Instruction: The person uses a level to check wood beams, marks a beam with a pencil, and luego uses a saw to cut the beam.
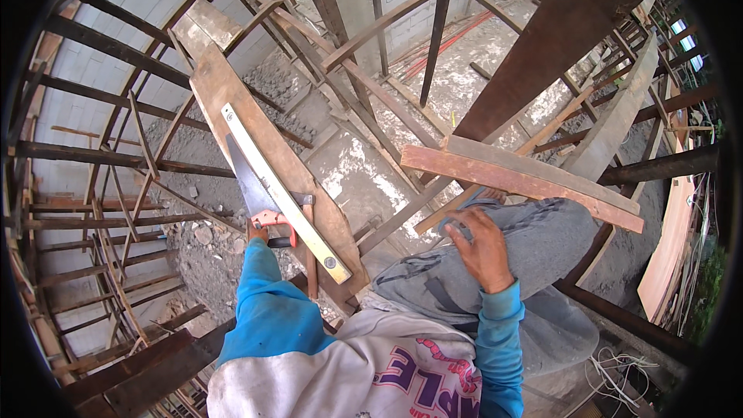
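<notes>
Hand saw gripped at a wide plank, other hand resting on the knee.

The left hand (258,232) is wrapped tight around the orange handle of a hand saw (249,179), whose dark blade runs toward 11 o'clock beside a pale spirit level (285,195) lying along the wide plank (267,155). A claw hammer (309,244) lies on the plank at 5 o'clock from the saw handle. The right hand (484,248) lies loose and holds nothing, fingers on the grey trouser knee, just under a reddish board (520,183) at 2 o'clock.
</notes>
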Motion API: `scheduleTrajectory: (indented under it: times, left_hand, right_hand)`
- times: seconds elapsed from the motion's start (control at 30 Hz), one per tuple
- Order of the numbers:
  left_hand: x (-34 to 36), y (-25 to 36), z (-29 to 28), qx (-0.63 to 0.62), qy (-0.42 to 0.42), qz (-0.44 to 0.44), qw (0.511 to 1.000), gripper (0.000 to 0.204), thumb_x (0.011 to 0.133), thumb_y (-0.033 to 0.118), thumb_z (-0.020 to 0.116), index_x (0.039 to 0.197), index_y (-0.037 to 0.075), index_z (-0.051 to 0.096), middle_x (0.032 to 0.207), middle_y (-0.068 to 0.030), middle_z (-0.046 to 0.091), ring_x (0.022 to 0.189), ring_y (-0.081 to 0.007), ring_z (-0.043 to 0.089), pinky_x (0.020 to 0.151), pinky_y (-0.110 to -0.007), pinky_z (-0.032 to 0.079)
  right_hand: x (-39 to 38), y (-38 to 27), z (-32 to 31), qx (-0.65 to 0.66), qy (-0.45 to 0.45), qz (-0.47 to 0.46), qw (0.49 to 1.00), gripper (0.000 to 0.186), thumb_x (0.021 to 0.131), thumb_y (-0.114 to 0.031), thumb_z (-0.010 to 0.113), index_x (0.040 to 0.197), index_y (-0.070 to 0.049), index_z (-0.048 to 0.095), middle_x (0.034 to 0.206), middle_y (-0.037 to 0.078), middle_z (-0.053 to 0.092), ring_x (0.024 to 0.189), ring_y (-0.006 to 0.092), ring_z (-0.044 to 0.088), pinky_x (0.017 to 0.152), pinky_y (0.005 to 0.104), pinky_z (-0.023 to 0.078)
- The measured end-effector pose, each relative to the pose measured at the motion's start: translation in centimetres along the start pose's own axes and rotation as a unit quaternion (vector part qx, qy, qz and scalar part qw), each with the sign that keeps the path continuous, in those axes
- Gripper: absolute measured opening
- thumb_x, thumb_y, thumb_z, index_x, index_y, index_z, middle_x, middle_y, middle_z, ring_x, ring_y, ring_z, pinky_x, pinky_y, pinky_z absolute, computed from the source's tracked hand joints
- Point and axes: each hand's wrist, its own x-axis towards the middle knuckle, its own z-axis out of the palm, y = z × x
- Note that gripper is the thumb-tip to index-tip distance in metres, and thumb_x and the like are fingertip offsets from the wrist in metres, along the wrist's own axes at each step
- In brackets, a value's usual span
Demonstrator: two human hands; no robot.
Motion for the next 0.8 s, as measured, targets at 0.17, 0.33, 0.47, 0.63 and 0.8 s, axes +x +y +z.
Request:
scheduleTrajectory:
  times: [0.17, 0.33, 0.47, 0.63, 0.8]
  left_hand:
    - [-1.7, 6.2, 1.5, 0.195, -0.181, 0.080, 0.961, 0.057, 0.079, 0.024, 0.064, 0.124, -0.007, 0.050, 0.126, -0.0299, 0.055, 0.117, -0.0430, 0.054, 0.101, -0.042, 0.043]
    - [-4.1, 5.2, 3.6, -0.059, 0.005, -0.115, 0.992, 0.056, 0.082, 0.029, 0.060, 0.122, -0.009, 0.050, 0.125, -0.0310, 0.055, 0.116, -0.0422, 0.055, 0.101, -0.044, 0.043]
    - [-8.0, 14.1, 1.7, -0.174, 0.149, -0.219, 0.949, 0.058, 0.082, 0.021, 0.058, 0.132, -0.003, 0.041, 0.135, -0.0245, 0.046, 0.134, -0.0349, 0.037, 0.109, -0.052, 0.029]
    - [-13.6, 23.3, 0.0, -0.207, 0.383, -0.091, 0.896, 0.056, 0.081, 0.019, 0.059, 0.132, 0.003, 0.042, 0.136, -0.0170, 0.043, 0.136, -0.0338, 0.029, 0.112, -0.055, 0.017]
    - [-19.4, 32.1, 1.8, -0.283, 0.305, 0.165, 0.894, 0.058, 0.081, 0.014, 0.062, 0.134, 0.005, 0.040, 0.135, -0.0194, 0.040, 0.132, -0.0372, 0.033, 0.111, -0.049, 0.021]
  right_hand:
    - [0.2, -0.7, 0.6, -0.032, -0.020, 0.007, 0.999, 0.024, 0.085, -0.018, 0.066, 0.106, -0.007, 0.065, 0.101, 0.015, 0.064, 0.095, 0.0358, 0.060, 0.082, 0.0419, 0.049]
    - [0.4, -1.0, 0.7, -0.044, -0.055, -0.014, 0.997, 0.024, 0.085, -0.018, 0.066, 0.105, -0.005, 0.066, 0.101, 0.016, 0.065, 0.097, 0.0364, 0.061, 0.084, 0.0416, 0.048]
    - [-0.3, -0.5, 0.9, -0.050, -0.046, -0.021, 0.997, 0.024, 0.086, -0.019, 0.066, 0.105, -0.004, 0.067, 0.102, 0.017, 0.066, 0.099, 0.0371, 0.060, 0.087, 0.0418, 0.047]
    - [-0.3, -0.8, 1.4, -0.060, -0.036, -0.062, 0.996, 0.023, 0.088, -0.019, 0.065, 0.104, -0.003, 0.067, 0.100, 0.016, 0.067, 0.096, 0.0367, 0.061, 0.087, 0.0423, 0.047]
    - [-0.6, -1.3, 0.3, 0.044, 0.063, -0.079, 0.994, 0.016, 0.086, -0.009, 0.065, 0.099, -0.001, 0.068, 0.091, 0.015, 0.068, 0.082, 0.0314, 0.065, 0.075, 0.0369, 0.050]
